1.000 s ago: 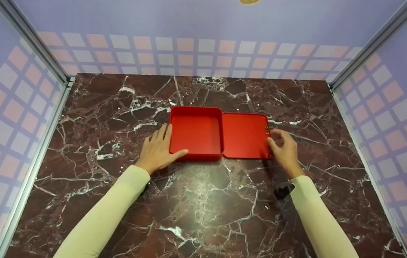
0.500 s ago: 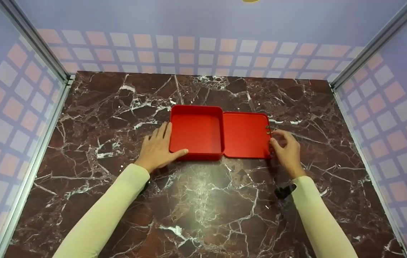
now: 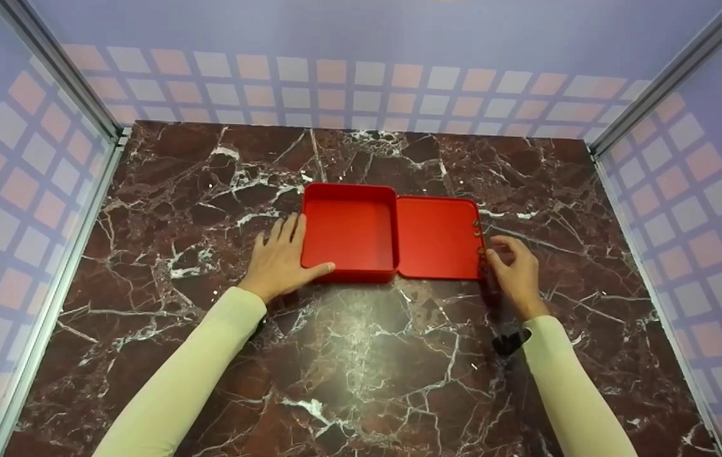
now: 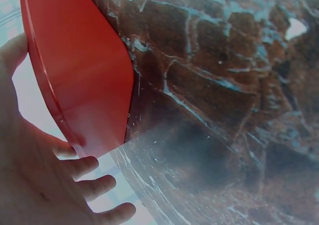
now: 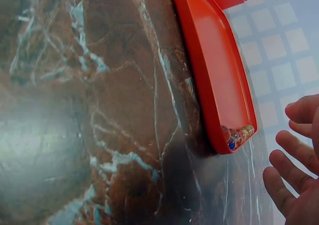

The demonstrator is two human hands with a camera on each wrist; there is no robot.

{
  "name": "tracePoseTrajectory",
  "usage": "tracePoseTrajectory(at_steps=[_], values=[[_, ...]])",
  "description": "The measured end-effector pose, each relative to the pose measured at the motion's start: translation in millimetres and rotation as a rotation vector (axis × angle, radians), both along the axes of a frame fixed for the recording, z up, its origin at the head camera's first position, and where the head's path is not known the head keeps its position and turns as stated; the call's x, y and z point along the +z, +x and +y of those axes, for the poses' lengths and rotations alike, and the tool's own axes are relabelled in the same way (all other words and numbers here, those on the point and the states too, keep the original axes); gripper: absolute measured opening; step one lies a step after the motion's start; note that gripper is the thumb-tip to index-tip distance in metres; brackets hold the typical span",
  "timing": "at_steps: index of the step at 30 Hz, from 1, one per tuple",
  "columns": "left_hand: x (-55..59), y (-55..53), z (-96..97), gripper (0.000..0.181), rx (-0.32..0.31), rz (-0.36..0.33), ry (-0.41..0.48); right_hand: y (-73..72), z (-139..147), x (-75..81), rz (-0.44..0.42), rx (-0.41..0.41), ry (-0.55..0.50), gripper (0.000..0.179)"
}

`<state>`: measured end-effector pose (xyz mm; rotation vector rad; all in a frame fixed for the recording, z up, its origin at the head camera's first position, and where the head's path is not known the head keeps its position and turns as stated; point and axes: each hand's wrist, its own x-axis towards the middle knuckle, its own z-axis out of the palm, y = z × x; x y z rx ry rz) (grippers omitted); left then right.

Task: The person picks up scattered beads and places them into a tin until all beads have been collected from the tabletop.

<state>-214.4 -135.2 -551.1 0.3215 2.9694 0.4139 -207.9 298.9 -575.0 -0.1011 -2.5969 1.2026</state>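
A red box (image 3: 349,277) lies opened flat on the marble-patterned surface, its lid (image 3: 435,236) folded out to the right. Several small glass marbles (image 5: 240,135) sit along the lid's far right rim; in the head view these marbles (image 3: 477,232) look tiny. My left hand (image 3: 277,261) touches the box's left side with fingers straight, the thumb lying over the front rim. Just right of the lid, my right hand (image 3: 518,271) holds nothing, fingers loosely bent. A gap shows between this right hand (image 5: 298,167) and the lid in the right wrist view.
The dark red veined tabletop (image 3: 361,381) surrounds the box. Blue panels with pink and white squares (image 3: 329,75) close off the back and both sides, joined by metal posts (image 3: 56,70). A black device (image 3: 508,341) sits at my right wrist.
My right hand has drawn back a little to the right, from the lid's edge to apart from it. The left hand keeps its place on the box.
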Motion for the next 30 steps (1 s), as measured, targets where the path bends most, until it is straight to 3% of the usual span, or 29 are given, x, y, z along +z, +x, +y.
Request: tracePoseTrajectory(at_steps=[30], values=[[5.0, 1.6, 0.5, 0.111, 0.008, -0.015, 0.028, -11.3, 4, -15.3, 0.0, -0.008, -0.002, 0.02]])
